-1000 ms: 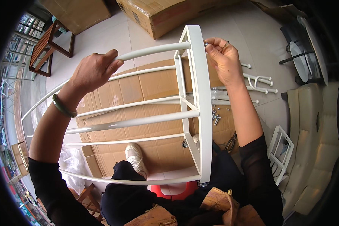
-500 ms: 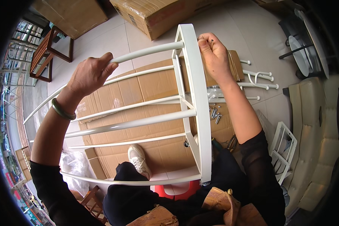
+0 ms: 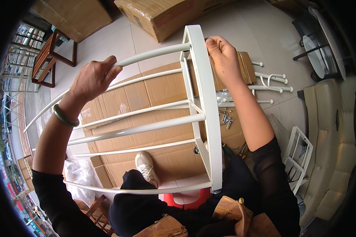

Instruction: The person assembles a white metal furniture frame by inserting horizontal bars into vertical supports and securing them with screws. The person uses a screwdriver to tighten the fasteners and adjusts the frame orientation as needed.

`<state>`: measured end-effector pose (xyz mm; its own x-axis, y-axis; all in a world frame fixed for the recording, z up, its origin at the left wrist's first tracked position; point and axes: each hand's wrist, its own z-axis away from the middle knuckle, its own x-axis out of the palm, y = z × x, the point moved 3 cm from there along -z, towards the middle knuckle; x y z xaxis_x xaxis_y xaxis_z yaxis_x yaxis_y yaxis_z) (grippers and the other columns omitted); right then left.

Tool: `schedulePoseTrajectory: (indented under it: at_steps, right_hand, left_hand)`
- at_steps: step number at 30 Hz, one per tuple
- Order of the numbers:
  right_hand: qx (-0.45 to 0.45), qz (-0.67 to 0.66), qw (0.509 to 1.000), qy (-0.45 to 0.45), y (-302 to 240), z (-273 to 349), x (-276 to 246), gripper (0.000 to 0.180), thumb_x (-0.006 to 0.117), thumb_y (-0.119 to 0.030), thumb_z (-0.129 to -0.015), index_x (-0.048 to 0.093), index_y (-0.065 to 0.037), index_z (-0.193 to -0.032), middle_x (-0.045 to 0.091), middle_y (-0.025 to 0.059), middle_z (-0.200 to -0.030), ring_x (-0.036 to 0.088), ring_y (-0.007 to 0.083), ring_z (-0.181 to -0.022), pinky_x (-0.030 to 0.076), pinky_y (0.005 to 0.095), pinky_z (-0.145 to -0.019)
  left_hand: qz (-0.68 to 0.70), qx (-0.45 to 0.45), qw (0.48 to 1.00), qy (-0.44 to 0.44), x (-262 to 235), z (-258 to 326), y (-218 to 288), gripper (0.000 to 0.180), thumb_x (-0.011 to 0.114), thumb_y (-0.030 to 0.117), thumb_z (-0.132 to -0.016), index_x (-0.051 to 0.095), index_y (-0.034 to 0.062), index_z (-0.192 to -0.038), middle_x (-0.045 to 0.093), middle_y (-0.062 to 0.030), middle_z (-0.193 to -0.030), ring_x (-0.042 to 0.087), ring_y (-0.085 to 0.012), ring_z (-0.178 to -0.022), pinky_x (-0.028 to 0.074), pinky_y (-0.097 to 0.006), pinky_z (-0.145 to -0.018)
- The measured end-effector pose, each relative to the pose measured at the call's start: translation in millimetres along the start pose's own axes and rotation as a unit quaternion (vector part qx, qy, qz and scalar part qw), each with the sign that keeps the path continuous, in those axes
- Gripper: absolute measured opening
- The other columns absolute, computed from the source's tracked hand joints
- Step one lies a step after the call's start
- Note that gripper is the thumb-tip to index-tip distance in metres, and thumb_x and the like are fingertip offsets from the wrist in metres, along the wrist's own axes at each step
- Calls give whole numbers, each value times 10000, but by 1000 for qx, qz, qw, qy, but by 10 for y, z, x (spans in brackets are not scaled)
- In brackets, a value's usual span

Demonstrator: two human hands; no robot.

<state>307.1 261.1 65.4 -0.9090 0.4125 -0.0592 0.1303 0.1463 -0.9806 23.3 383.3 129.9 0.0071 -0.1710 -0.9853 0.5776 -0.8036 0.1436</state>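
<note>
A white metal frame (image 3: 213,118) of curved tubes and a flat end bar stands tilted before me, its near end by my legs. My left hand (image 3: 93,78) is wrapped round its uppermost tube (image 3: 154,54). My right hand (image 3: 224,57) is closed in a pinch beside the top of the end bar, fingertips close to its outer face. A small metal piece that looks like a bolt (image 3: 220,42) pokes out between those fingers; most of it is hidden. Several loose bolts (image 3: 227,119) lie on the flattened cardboard (image 3: 162,91) below.
White tubular parts (image 3: 273,83) lie past the cardboard on the right. A smaller white frame (image 3: 298,158) leans near a beige sofa (image 3: 324,130). Taped cartons (image 3: 162,19) stand at the back, a wooden chair (image 3: 47,59) at far left. Clear plastic wrap (image 3: 79,175) sits at lower left.
My right hand has shifted slightly left, bringing the fingertips nearer the end bar's top. The frame has tipped a touch leftward, with my left hand still round its tube.
</note>
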Motion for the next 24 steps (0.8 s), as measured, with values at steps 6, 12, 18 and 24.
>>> schedulePoseTrajectory:
  at_steps: [6,12,18,24]
  right_hand:
    - [12,-67,997,-47,23,8,-71,169,504,-158,-972,562,0,-986,603,16,-841,550,82,-771,475,240,-780]
    - [-19,32,999,3,118,-38,-4,325,483,-289,-983,534,-29,-793,549,5,-701,481,87,-659,438,254,-646]
    - [24,25,999,-6,78,-71,12,539,463,-469,-963,519,-41,-640,493,-16,-562,446,74,-560,382,258,-533]
    - [20,-10,998,-51,32,-21,-55,373,478,-376,-979,548,-56,-800,485,-54,-690,427,43,-627,368,204,-577]
  left_hand:
    - [-7,-9,1000,-11,-22,3,23,387,450,400,-974,481,68,-776,448,-115,-503,499,-306,-480,408,-392,-488]
    - [4,-10,1000,-18,15,-3,45,374,453,391,-973,488,69,-785,457,-125,-505,502,-318,-486,410,-397,-493]
    - [3,-23,999,-33,33,-22,44,372,443,385,-977,489,64,-796,456,-125,-503,502,-332,-491,408,-411,-498]
    - [13,-20,999,-28,31,-38,61,381,432,384,-978,481,52,-798,449,-136,-502,495,-351,-493,403,-420,-495]
